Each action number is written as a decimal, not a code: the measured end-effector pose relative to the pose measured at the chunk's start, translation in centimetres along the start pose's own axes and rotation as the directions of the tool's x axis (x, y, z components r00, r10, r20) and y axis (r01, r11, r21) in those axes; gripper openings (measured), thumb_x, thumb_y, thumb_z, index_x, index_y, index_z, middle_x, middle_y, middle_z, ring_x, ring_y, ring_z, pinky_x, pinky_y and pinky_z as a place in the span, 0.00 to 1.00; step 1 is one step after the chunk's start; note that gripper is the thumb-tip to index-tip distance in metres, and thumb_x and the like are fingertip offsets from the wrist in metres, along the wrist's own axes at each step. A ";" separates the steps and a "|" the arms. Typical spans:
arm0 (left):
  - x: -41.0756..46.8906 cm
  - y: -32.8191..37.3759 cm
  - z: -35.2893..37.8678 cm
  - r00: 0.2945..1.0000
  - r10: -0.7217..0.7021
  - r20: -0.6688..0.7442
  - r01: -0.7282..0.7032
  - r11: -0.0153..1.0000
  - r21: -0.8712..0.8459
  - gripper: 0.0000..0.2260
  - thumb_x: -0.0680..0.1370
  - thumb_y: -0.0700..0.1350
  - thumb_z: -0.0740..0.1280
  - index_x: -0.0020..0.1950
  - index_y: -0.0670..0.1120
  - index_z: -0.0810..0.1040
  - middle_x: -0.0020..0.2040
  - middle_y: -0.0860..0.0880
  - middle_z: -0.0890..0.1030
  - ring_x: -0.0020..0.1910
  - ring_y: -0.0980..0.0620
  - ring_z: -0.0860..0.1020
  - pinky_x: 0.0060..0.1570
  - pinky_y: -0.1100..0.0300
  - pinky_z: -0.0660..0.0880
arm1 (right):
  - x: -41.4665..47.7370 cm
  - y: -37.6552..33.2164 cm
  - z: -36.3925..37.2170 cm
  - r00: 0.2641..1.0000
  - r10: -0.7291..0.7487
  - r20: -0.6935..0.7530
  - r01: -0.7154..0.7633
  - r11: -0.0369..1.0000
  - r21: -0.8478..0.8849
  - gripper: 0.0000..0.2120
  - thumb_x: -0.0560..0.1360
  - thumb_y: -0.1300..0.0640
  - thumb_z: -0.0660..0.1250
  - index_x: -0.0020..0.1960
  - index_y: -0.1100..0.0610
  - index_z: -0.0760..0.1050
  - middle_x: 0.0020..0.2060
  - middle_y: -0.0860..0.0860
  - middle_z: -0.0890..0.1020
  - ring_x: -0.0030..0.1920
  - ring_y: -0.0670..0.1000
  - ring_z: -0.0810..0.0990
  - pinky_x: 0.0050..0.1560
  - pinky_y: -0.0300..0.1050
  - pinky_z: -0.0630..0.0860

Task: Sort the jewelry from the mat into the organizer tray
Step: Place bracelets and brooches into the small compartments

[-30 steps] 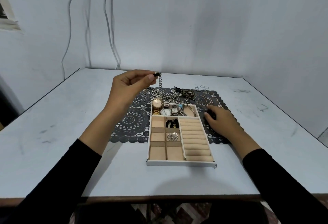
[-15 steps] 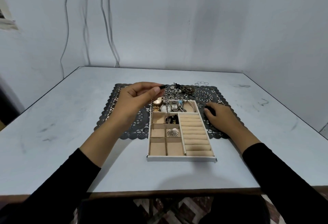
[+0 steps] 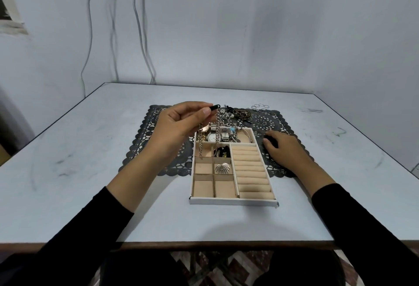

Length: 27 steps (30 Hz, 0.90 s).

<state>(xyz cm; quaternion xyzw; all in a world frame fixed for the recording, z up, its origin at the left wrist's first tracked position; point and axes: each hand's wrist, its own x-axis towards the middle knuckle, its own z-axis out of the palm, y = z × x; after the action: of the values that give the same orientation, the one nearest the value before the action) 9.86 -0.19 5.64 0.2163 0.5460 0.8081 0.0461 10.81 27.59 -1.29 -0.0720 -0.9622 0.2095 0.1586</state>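
Head view: your left hand [image 3: 179,127], pinching the chain [image 3: 217,127], has lowered it over the tray's [image 3: 233,201] small compartments, nearly placed; your right hand [image 3: 286,150] rests on the mat [image 3: 147,145], grip unclear.

The left hand [image 3: 179,124] is raised, pinching a chain [image 3: 217,127]; the right hand [image 3: 285,149] lies palm-down, relaxed.

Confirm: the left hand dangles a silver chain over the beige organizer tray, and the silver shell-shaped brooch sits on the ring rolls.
Wrong on the brooch. The head view shows the silver shell-shaped brooch in a small square compartment left of the ring rolls. The left hand does dangle the silver chain over the beige organizer tray.
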 end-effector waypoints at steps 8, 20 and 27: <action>0.1 1.0 0.3 1.000 0.031 -0.001 -0.031 0.999 -0.027 0.10 0.70 0.39 0.70 0.50 0.41 0.82 0.44 0.46 0.86 0.45 0.52 0.85 0.49 0.64 0.79 | 0.1 0.2 0.2 1.000 0.004 -0.005 -0.004 1.000 0.002 0.16 0.79 0.54 0.61 0.64 0.58 0.75 0.56 0.55 0.81 0.56 0.54 0.78 0.49 0.39 0.66; -0.9 0.0 -0.6 1.000 0.007 -0.004 -0.007 1.000 -0.022 0.09 0.69 0.39 0.70 0.49 0.42 0.82 0.43 0.47 0.86 0.44 0.53 0.85 0.47 0.65 0.80 | 0.0 0.3 0.2 1.000 0.004 0.004 -0.004 1.000 0.004 0.16 0.79 0.54 0.61 0.65 0.58 0.75 0.58 0.55 0.80 0.58 0.54 0.77 0.52 0.40 0.66; -0.9 -1.2 -1.7 0.999 -0.040 0.001 0.040 0.999 -0.016 0.08 0.70 0.38 0.69 0.48 0.43 0.83 0.43 0.47 0.86 0.45 0.54 0.84 0.46 0.66 0.79 | 0.1 0.4 0.2 1.000 0.000 0.009 0.000 1.000 -0.002 0.16 0.79 0.53 0.61 0.64 0.58 0.75 0.57 0.55 0.81 0.57 0.55 0.77 0.51 0.40 0.66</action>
<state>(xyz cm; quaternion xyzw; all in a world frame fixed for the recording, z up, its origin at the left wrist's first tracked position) 9.85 -1.42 3.75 0.2054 0.5437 0.8112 0.0642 10.71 27.85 -1.61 -0.0713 -0.9631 0.2087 0.1541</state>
